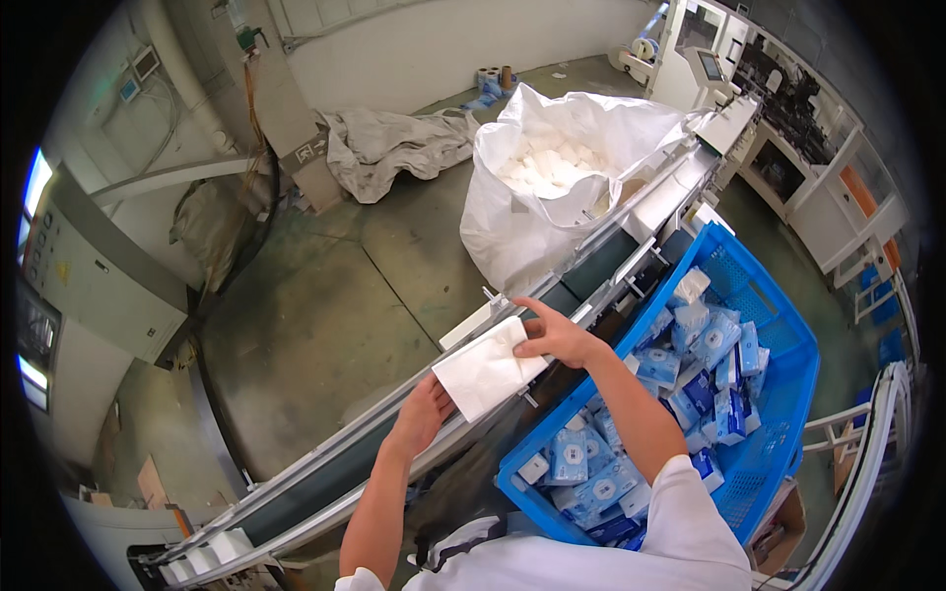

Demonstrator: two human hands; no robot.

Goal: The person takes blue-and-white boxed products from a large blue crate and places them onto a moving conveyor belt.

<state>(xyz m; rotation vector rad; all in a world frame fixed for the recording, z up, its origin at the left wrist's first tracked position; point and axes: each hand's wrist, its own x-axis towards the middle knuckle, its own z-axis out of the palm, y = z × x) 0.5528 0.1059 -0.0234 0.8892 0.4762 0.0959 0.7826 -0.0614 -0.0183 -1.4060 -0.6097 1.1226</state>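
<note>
Above the conveyor belt (593, 273) I have a white stack of folded tissues (485, 374), tilted and held between both hands. My left hand (424, 410) grips its near left edge, with some fingers hidden behind the stack. On the opposite side my right hand (558, 336) holds the right end, thumb on the top face and fingers over the far edge. Another white stack (658, 205) lies farther up the belt toward the machine. At the belt's lower left end stand several white blocks (230, 544).
Right of the belt, a blue plastic crate (800, 379) holds many blue-and-white tissue packs. A large white bulk bag (488, 222) with loose white tissue stands beyond the belt. A white machine (690, 74) is at the far right, a control cabinet (99, 281) at left.
</note>
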